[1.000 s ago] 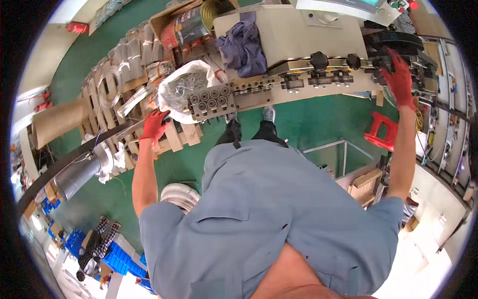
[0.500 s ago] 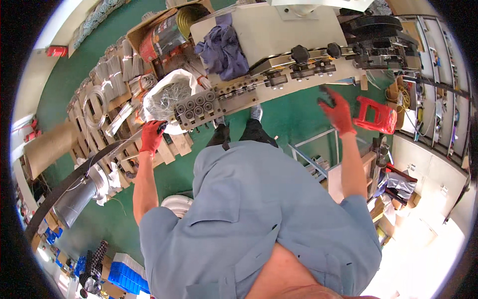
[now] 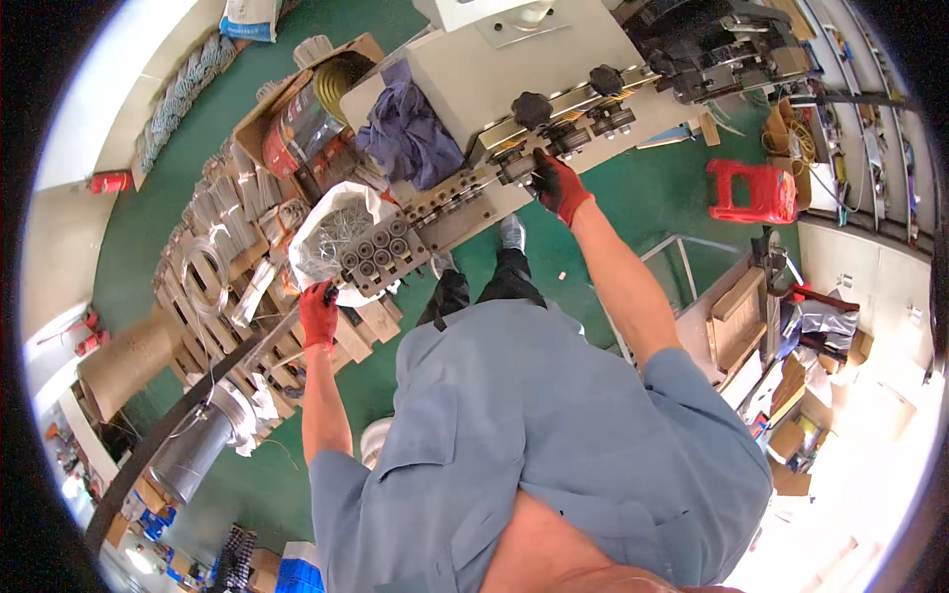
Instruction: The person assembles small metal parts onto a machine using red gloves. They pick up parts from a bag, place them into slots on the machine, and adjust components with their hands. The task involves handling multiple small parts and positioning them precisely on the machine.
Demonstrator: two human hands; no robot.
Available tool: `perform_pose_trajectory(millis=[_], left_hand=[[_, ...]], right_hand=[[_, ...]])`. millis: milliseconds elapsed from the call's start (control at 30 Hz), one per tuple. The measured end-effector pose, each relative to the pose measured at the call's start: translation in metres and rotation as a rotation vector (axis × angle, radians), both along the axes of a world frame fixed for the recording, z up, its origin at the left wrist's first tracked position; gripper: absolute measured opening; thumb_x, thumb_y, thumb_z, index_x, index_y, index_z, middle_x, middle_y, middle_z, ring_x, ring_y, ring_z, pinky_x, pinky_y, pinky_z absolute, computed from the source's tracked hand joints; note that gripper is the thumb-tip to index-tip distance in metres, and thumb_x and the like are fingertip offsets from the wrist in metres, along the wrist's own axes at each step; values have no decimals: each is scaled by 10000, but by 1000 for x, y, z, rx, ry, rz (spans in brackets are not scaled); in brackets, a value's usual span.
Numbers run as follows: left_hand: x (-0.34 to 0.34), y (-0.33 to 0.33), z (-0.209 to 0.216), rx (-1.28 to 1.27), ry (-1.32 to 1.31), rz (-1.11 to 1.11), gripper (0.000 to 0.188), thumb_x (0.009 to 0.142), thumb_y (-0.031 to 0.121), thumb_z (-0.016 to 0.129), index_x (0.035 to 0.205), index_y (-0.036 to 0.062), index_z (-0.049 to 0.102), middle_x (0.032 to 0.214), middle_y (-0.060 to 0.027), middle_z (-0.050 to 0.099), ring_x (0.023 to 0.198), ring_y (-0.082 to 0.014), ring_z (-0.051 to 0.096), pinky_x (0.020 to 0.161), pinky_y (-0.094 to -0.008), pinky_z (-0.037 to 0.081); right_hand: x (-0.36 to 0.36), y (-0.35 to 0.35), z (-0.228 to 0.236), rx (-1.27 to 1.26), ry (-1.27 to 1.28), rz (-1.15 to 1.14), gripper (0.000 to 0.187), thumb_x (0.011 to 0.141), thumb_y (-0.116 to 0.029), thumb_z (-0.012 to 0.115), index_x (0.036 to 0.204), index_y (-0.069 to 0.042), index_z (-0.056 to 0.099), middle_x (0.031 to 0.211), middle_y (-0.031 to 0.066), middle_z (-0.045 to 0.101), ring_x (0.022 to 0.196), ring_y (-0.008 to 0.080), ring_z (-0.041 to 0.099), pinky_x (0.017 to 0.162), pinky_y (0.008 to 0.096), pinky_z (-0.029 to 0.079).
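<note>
1. At the lower left corner of the roller block [image 3: 376,252], the left hand [image 3: 318,316] is resting in a red glove, its fingers curling near the block's edge; whether it is gripping anything, I cannot tell.
2. Beside that hand, a long dark bar [image 3: 188,407] is running down toward the lower left, its upper end lying close to the glove.
3. Farther right along the machine [image 3: 563,71], the right hand [image 3: 561,188] is reaching up to the guide rollers [image 3: 568,136], its dark fingertips lying against the leftmost of them; the fingers are bending, but the pictures are not showing whether they are closing on anything.
4. The roller block is sitting at the machine's left end, between the two hands, its round rollers facing up in two rows.
5. Above the guide rollers, two black knobs [image 3: 532,110] are standing on the rail.
6. Just behind the roller block, a white sack [image 3: 308,237] is standing open, tangled wire [image 3: 341,232] filling it.
7. On the machine's left side, a dark blue cloth [image 3: 410,138] is lying crumpled.
8. Left of the sack, a coil of wire [image 3: 186,272] is lying over a wooden pallet [image 3: 371,321].
9. Well off to the right, a red stool [image 3: 779,193] is standing on the green floor [image 3: 652,212].
</note>
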State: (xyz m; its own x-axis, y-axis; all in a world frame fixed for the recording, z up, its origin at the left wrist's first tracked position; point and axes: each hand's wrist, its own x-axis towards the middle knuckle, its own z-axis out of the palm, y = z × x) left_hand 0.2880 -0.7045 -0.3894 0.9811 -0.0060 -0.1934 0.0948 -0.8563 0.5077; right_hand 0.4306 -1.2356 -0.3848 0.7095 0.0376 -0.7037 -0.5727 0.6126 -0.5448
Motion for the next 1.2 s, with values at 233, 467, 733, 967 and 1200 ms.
perform_pose_trajectory(millis=[233,467,733,967,1200], left_hand=[[-1,-4,16,43,31,-10,415,716,62,664,1125,113,610,1067,-133,599,1012,-341,532,900,-425,412],[14,-18,65,97,-33,15,470,760,85,660,1218,105,554,1046,-122,622,986,-311,569,871,-402,444],[25,-38,109,30,-122,4,471,742,62,656,1197,40,537,1129,-151,594,1038,-354,532,909,-435,419],[45,-128,152,-48,-156,-114,423,739,46,640,1157,52,573,1086,-142,596,1023,-331,544,939,-408,405],[85,-324,143,-249,-116,-271,448,742,81,672,1178,41,574,1137,-176,590,1029,-334,569,910,-389,441]], right_hand=[[2,13,8,-198,53,172,241,920,-170,454,1115,-83,566,925,40,616,768,141,578,661,257,482],[-6,-54,-209,-870,-794,-27,236,902,-266,506,994,-82,620,901,100,647,738,249,609,657,364,520],[2,-137,-103,-804,-159,463,613,906,-335,403,1438,-86,231,1503,82,242,1357,260,285,1108,421,237],[51,-188,-10,-125,-25,-428,571,921,-274,383,1424,-42,244,1482,126,278,1339,255,325,1072,460,298],[39,-299,-188,-627,-918,-210,345,915,-192,468,1181,13,547,1127,177,614,949,328,620,836,452,518]])
